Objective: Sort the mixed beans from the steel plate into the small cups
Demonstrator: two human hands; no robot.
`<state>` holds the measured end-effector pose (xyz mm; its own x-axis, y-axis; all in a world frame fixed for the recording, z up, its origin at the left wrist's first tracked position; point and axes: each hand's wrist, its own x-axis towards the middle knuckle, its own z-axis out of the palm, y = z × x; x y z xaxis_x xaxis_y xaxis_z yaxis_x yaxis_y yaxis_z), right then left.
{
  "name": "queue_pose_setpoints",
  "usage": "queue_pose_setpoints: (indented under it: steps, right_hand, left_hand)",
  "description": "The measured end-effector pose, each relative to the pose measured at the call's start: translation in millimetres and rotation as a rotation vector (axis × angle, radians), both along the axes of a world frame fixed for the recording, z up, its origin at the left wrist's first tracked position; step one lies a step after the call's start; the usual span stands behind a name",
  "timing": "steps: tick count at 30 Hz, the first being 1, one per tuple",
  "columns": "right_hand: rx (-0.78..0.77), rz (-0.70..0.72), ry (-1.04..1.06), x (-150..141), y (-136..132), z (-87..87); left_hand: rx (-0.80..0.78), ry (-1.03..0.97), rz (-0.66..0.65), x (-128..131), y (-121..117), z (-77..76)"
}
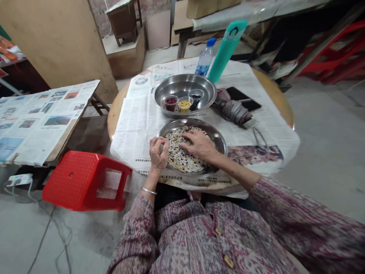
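Note:
A steel pan (220, 140) full of mixed beans (182, 158) sits on the newspaper-covered round table in front of me. My left hand (158, 152) rests at the pan's left rim, fingers curled closed; what they hold is hidden. My right hand (199, 144) lies on the beans with its fingers stretched toward the left. Behind it a second steel pan (182, 85) holds three small cups: red beans (170, 102), yellow beans (184, 105) and black beans (195, 97).
A water bottle (205, 58) and a teal flask (226, 49) stand behind the far pan. A folded grey umbrella (234, 110) and a dark phone (242, 98) lie to the right. A red plastic stool (85, 180) stands at my left, beside a newspaper-covered table (37, 121).

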<state>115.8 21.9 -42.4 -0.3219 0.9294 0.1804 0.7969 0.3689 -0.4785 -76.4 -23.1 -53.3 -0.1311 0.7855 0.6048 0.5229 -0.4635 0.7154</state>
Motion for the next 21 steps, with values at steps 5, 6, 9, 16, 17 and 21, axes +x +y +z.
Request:
queue_pose_setpoints:
  steps: [5,6,9,16,17,21]
  right_hand:
    - [-0.042,0.368,0.003,-22.3,-28.1,-3.1]
    - [-0.062,0.400,-0.009,-22.2,-30.4,-2.8]
    - [-0.081,0.388,-0.049,-13.9,-30.0,-0.9]
    - [0.052,0.197,-0.046,25.1,-29.1,12.6]
    - [0.025,0.209,-0.067,30.2,-33.3,15.6]
    - [-0.155,0.430,-0.124,38.9,-55.6,22.4]
  left_hand:
    - [0.018,0.004,-0.005,-0.1,0.9,-1.1]
    - [0.019,0.000,-0.007,0.0,0.9,-1.0]
    - [0.003,-0.005,-0.005,0.5,0.6,0.2]
    - [0.009,-0.010,0.003,1.1,0.6,0.7]
    - [0.012,-0.011,0.002,1.1,0.6,0.7]
    - [-0.002,-0.006,0.004,1.2,-0.4,1.6]
